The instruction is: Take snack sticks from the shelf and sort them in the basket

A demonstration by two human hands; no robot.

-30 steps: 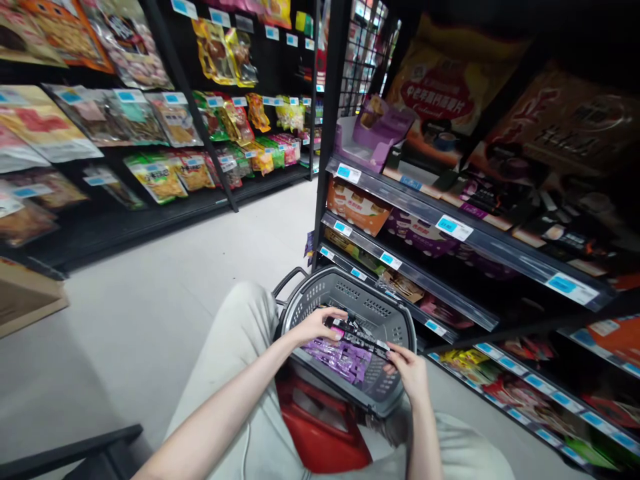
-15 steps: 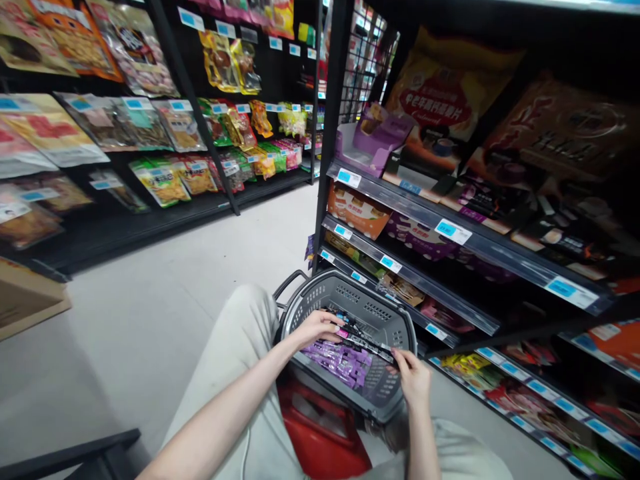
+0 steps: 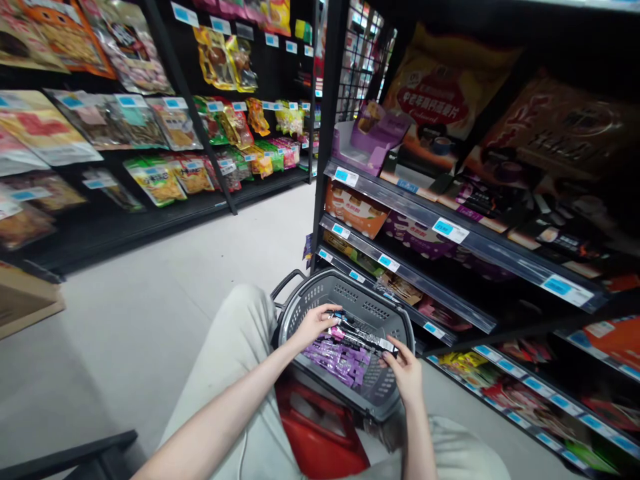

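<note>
A grey shopping basket [image 3: 345,283] stands between my knees, with shiny purple stick packets [image 3: 340,363] lying in its near part. Above them, at the middle of the basket, is a bunch of slim black stick packets [image 3: 357,335], some with pink or blue parts. My left hand [image 3: 316,327] has its fingers closed on the left end of the black packets. At their right end, my right hand [image 3: 406,373] pinches a whitish tip between thumb and fingers. How many packets each hand holds is hidden.
A dark shelf rack [image 3: 395,200] with boxes and bags rises close beyond and right of the basket. Shelves of bagged snacks [image 3: 155,180] line the far left. A red plastic object [image 3: 320,427] sits under the basket. A cardboard box [image 3: 27,300] lies at the left edge.
My right hand has shifted slightly left and down along the black packets, its fingers now more spread. My left hand has stayed nearly in place. The view has moved slightly.
</note>
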